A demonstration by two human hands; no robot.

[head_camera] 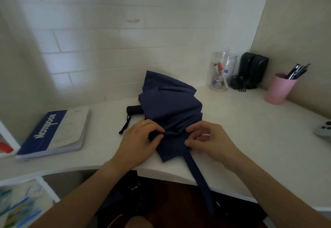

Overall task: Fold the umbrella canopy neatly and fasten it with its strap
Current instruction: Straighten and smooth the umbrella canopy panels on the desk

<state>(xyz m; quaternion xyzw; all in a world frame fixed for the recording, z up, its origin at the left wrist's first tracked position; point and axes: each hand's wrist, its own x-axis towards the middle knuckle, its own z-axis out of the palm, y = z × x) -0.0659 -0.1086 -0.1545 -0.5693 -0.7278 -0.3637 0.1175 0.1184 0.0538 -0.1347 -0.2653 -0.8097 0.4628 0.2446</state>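
I have the navy blue fabric umbrella canopy (170, 106) lying collapsed on the white curved desk (241, 120), its black cylindrical handle (134, 110) poking out toward 9 o'clock with a black wrist loop (125, 125) trailing beneath it. My left hand (141, 142), the one with the gold ring, pinches a gathered fold of the cloth at the near end of the bundle, and my right hand (211, 140) grips the fabric just across from it, thumb and fingers closed on the same bunched waist. The long navy strap (198, 177) runs from between my 2 hands toward 6 o'clock and hangs off the desk edge, loose and unfastened. By my reckoning I am only partway: the frame is shut, but the panels toward 12 o'clock billow in untidy flaps rather than lying in flat pleats. What remains, I judge, is smoothing and rolling the folds tight, then winding the strap round and closing it. A blue and white notebook (53, 133) lies at 9 o'clock, a clear plastic jar of markers (222, 72) at 1 o'clock, and a pink cup of pens (279, 90) at 2 o'clock, all well apart from the umbrella.
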